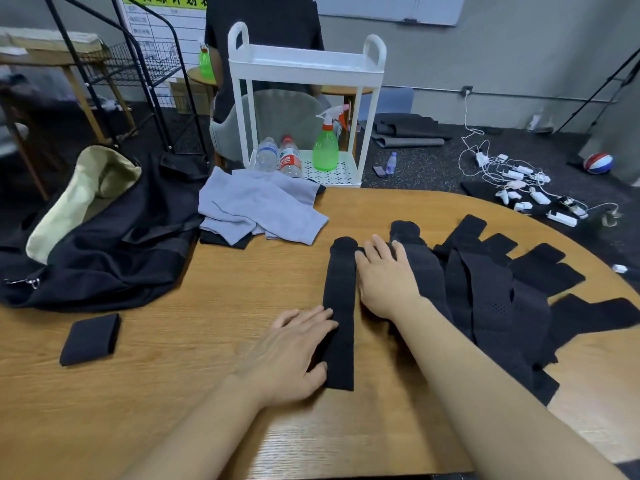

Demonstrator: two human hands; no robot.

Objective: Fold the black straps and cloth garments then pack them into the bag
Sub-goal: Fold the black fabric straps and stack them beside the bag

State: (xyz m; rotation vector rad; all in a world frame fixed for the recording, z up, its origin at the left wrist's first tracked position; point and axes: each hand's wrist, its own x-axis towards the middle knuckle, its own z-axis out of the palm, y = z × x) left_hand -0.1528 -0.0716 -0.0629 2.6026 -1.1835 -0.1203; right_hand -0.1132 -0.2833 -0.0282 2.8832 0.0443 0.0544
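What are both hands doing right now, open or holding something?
Left hand: open, fingers flat on the near end of the long black strap.
Right hand: open, palm down beside the strap, against the strap pile.

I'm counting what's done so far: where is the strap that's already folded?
The folded strap lies on the table in the head view, left of the left hand, just in front of the black bag.
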